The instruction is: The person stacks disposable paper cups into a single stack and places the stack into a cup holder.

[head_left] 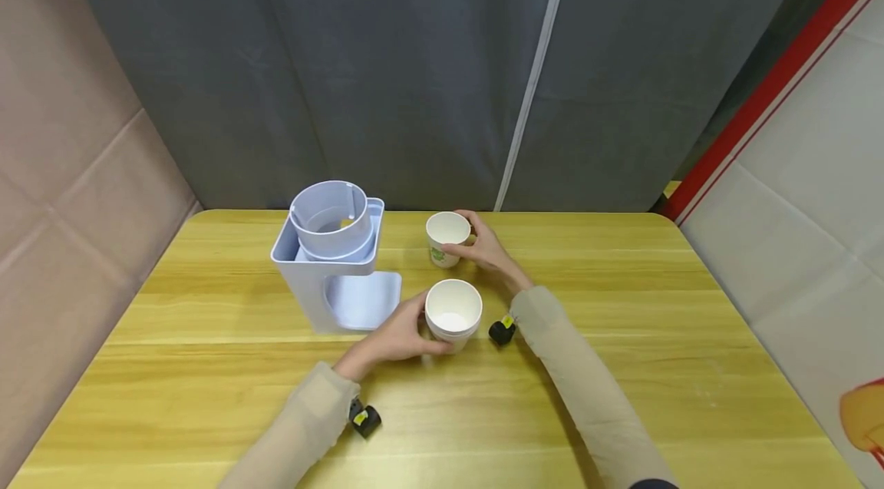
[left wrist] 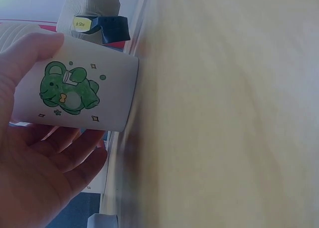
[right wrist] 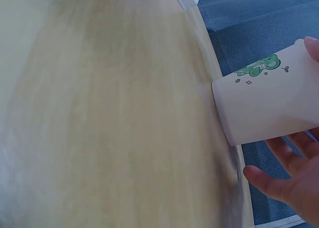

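My left hand (head_left: 399, 333) grips a short stack of white paper cups (head_left: 453, 314) from its left side, thumb in front and fingers behind. Several nested rims show in the left wrist view, and the outer cup (left wrist: 75, 96) carries a green cartoon bear. Farther back, my right hand (head_left: 487, 249) holds a single white paper cup (head_left: 442, 249) between thumb and fingers from the right. This cup (right wrist: 269, 101) has a similar green print, and its base is at the tabletop. Both cups' mouths face up.
A pale blue plastic stand (head_left: 304, 289) is left of the cups, with a round open cylinder (head_left: 331, 236) on top and a flat base plate (head_left: 369, 301) below. The wooden table (head_left: 621, 305) meets a grey curtain (head_left: 414, 90) at the back.
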Motion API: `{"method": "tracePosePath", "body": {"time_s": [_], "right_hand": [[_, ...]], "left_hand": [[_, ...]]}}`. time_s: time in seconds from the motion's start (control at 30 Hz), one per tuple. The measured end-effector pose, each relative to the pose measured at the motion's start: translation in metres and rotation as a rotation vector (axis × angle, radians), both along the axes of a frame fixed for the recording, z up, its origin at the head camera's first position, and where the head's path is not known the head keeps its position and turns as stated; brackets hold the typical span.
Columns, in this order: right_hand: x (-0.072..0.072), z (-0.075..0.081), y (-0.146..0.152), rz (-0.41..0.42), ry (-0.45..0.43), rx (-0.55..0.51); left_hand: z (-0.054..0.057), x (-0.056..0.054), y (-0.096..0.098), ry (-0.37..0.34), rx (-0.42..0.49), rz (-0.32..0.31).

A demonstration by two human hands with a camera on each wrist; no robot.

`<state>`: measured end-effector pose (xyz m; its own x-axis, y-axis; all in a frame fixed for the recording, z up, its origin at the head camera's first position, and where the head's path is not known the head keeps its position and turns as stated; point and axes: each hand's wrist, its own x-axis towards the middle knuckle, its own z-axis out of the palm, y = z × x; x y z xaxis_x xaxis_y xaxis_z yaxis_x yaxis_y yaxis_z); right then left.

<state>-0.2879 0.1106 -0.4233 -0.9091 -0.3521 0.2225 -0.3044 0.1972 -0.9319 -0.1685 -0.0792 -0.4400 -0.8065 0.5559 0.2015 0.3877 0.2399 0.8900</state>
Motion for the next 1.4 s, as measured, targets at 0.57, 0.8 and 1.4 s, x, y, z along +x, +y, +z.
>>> {"method": "tracePosePath", "body": {"time_s": [0.57,0.8,1.4], "right_hand": [[0.010,0.014,0.002,-0.013,0.045,0.030],[0.020,0.029,0.006,-0.044,0.041,0.047],[0.034,0.068,0.034,-0.089,0.087,0.118]], "left_hand": [[-0.001,-0.003,0.001,-0.016,0.008,0.000],[-0.001,-0.003,0.002,-0.024,0.002,-0.004],[-0.002,-0.005,-0.001,-0.006,0.001,-0.010]]}}
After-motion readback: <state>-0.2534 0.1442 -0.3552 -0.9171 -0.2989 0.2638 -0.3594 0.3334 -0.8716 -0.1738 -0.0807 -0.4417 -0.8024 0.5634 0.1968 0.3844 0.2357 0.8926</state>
